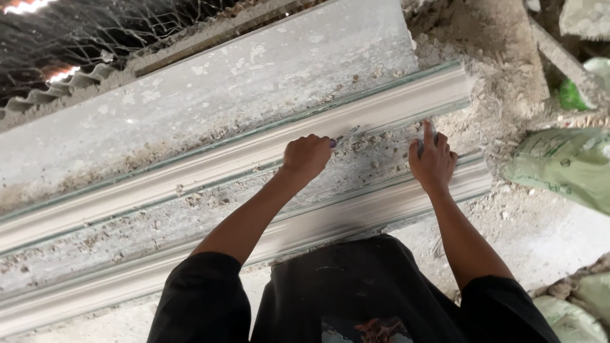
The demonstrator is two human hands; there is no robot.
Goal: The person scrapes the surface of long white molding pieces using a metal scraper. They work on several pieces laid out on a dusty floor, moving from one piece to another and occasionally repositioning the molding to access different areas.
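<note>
A long white plaster moulding [210, 168] runs across a dusty slab, and a second white moulding [330, 219] lies parallel nearer me. My left hand [306, 155] is closed around a small thin tool whose tip pokes out at the moulding's lower edge. My right hand [433, 160] rests on the gritty strip [375, 162] between the two mouldings, index finger stretched up toward the far moulding, holding nothing that I can see. Crumbs of plaster lie scattered around both hands.
A wide grey board [210, 89] lies beyond the mouldings, with wire mesh [76, 32] behind it. Pale green sacks [565, 165] sit at the right, another sack [581, 305] at lower right. Loose rubble and dust [502, 70] cover the ground at upper right.
</note>
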